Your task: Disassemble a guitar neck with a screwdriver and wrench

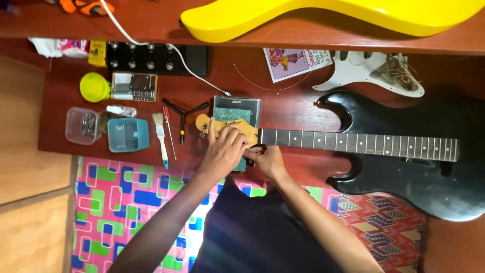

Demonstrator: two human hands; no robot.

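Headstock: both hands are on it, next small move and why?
Probably keep the left hand pressing the headstock flat while the right hand works at its lower edge near the nut. The black guitar lies flat on the table, neck unclamped, so it could shift. What the right fingers grip is hidden.

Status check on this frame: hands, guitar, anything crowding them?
Left hand flat on headstock. Right hand pinching at neck end. Black guitar body flat on table. Brush, screwdriver lie left.

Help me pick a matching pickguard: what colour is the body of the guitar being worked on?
Glossy black guitar body, clearest in the head view.
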